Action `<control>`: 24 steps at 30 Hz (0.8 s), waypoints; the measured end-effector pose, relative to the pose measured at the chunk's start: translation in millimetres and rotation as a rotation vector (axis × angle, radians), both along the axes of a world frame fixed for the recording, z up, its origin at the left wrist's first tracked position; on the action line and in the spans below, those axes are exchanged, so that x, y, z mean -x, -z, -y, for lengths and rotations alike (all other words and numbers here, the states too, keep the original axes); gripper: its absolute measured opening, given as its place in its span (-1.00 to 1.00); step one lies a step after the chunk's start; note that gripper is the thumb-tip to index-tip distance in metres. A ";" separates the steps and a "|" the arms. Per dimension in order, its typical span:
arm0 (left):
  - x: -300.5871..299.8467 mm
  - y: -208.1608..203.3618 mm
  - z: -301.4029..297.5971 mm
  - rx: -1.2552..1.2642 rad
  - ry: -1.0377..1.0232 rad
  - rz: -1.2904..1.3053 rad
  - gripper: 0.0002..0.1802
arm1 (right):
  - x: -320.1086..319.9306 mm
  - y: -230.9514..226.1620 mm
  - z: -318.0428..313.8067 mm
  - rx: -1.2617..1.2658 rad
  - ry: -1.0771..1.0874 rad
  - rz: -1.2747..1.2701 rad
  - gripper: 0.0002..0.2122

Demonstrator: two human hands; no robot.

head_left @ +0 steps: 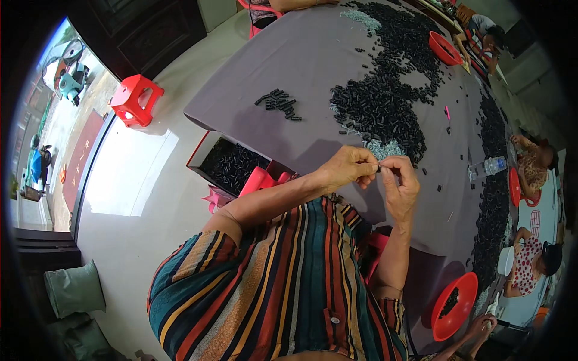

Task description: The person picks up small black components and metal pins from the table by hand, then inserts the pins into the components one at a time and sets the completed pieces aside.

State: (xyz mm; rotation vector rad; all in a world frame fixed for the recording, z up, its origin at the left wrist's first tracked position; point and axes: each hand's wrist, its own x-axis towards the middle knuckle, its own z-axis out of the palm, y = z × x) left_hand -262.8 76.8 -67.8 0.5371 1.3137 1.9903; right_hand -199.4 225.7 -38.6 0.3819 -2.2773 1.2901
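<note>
My left hand (349,168) and my right hand (400,185) meet fingertip to fingertip over the near edge of the table. Both pinch a small dark piece (379,168), mostly covered by the fingers; its exact kind is too small to make out. Just beyond them lies a pile of small clear pieces (384,148). Behind it spreads a large heap of short black cylinders (379,108). A smaller cluster of black cylinders (279,103) sits apart on the left. By my left forearm, a box (208,150) below the table edge holds many more of them.
A grey cloth (241,78) covers the table. Red basins (445,313) stand at the near right and far right. A clear bottle (487,168) lies near a long row of black pieces. Other people sit around the table. A red stool (137,99) stands by the doorway.
</note>
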 end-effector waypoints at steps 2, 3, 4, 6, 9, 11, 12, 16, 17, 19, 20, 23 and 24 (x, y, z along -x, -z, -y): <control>-0.6 -3.0 -0.2 0.022 0.008 0.025 -0.90 | -0.9 -0.6 4.0 -0.084 0.061 -0.026 -0.95; -1.3 -6.5 -1.1 0.025 -0.005 0.011 -0.91 | -2.4 -2.0 5.8 -0.169 0.125 -0.052 -0.94; -1.9 -9.3 -2.3 0.028 -0.017 -0.003 -0.92 | -3.7 -3.0 7.8 -0.170 0.138 -0.053 -0.94; -3.4 -5.3 -1.5 0.013 -0.098 -0.033 -0.92 | 2.2 4.5 13.2 -0.154 0.193 -0.108 -0.95; -3.2 -1.9 -5.4 -0.041 -0.210 -0.080 -0.92 | 6.3 23.6 18.8 0.219 0.183 0.000 -0.97; -3.2 1.0 -8.9 -0.077 -0.257 -0.097 -0.92 | 5.5 25.4 23.0 0.316 0.166 0.023 -0.96; -3.6 2.9 -10.4 -0.116 -0.287 -0.136 -0.92 | 5.5 25.7 24.2 0.411 0.140 0.048 -0.95; -1.8 2.4 -10.1 -0.123 -0.304 -0.209 -0.92 | 5.1 22.0 13.3 0.395 0.121 0.073 -0.93; -2.0 2.6 -8.9 -0.123 -0.302 -0.210 -0.92 | 5.4 20.7 8.9 0.402 0.106 0.061 -0.93; -2.6 2.9 -6.8 -0.015 -0.206 -0.206 -0.87 | 4.3 15.9 1.6 0.408 0.091 0.049 -0.93; -2.8 4.6 -7.3 -0.016 -0.204 -0.207 -0.87 | 3.0 11.6 -1.2 0.414 0.056 0.098 -0.94; -3.8 9.1 -9.0 0.009 -0.108 -0.287 -0.88 | 1.1 9.8 -10.5 0.370 -0.020 0.163 -0.94; -4.5 8.8 -9.7 -0.005 -0.112 -0.277 -0.89 | 0.9 10.2 -12.8 0.322 -0.061 0.180 -0.94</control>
